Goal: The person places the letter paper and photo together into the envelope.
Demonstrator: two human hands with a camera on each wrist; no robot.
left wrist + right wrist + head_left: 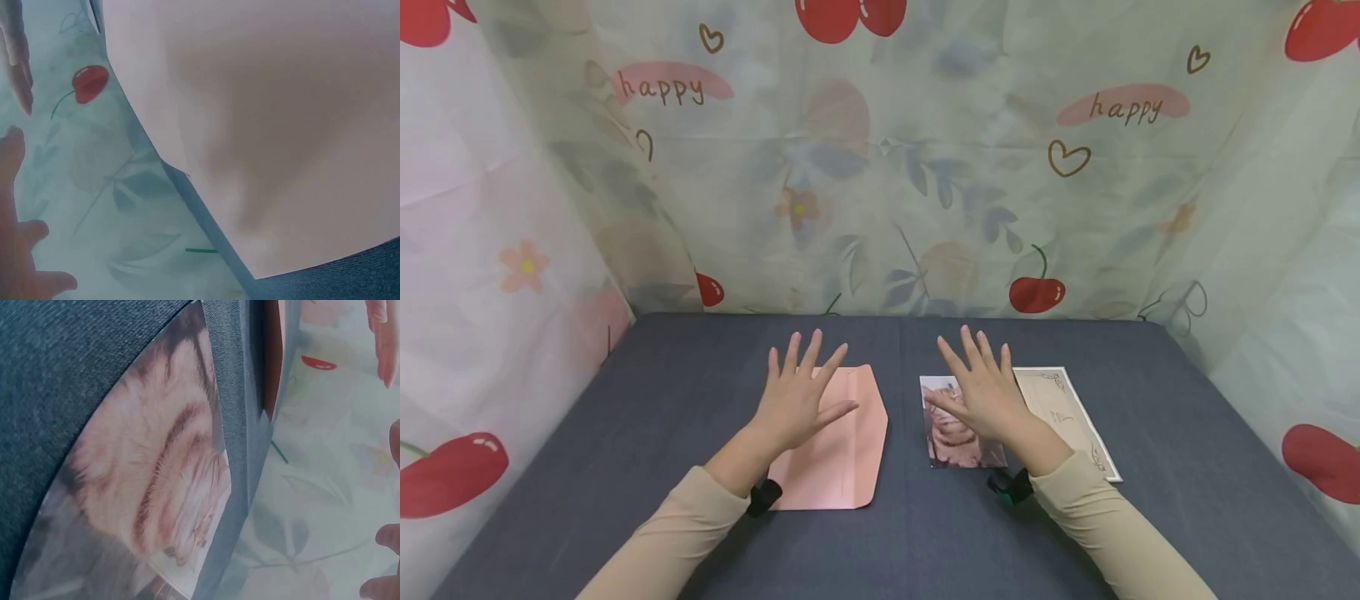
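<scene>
A pink envelope lies flat left of the table's middle; it fills much of the left wrist view. My left hand hovers over it with the fingers straight and spread. Right of the middle lies a photo of a furry animal, which is large in the right wrist view. Above the photo's right part my right hand is held with spread fingers, and it holds nothing. A cream card with a white border lies to the photo's right, partly hidden by my right hand and forearm.
A dark grey cloth covers the table. Behind it and at both sides hangs a pale curtain with cherries, leaves and lettering. Each wrist carries a dark strapped device, the left one near the envelope and the right one below the photo.
</scene>
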